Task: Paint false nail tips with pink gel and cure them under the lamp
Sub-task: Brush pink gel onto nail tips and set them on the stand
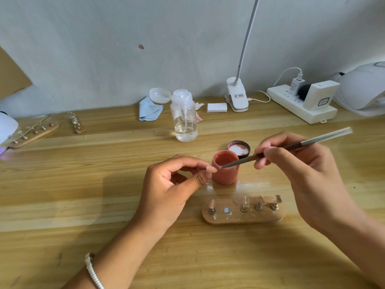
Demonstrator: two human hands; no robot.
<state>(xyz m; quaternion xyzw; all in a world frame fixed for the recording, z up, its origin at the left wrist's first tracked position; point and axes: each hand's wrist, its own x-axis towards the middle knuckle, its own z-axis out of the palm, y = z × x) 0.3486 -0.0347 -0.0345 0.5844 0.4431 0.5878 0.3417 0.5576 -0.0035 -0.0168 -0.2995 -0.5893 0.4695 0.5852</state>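
My left hand [177, 184] pinches a pink-coated false nail tip [211, 169] between thumb and fingers, just left of the open pink gel pot [226, 170]. A thin brush [285, 147] is gripped in my right hand [302, 170], and its tip touches the end of the nail tip in front of the pot's rim. The pot's lid [239, 148] lies open behind it. In front stands a wooden holder [243, 210] carrying one pink tip at its left, one bare stud, and three clear tips.
A clear pump bottle [185, 117] stands behind the pot, with a blue cloth [150, 110] and white pads [216, 107]. Two more wooden holders [34, 132] lie far left beside a lit cure lamp [6, 130]. A clip lamp [237, 97] and power strip [302, 107] sit at back right.
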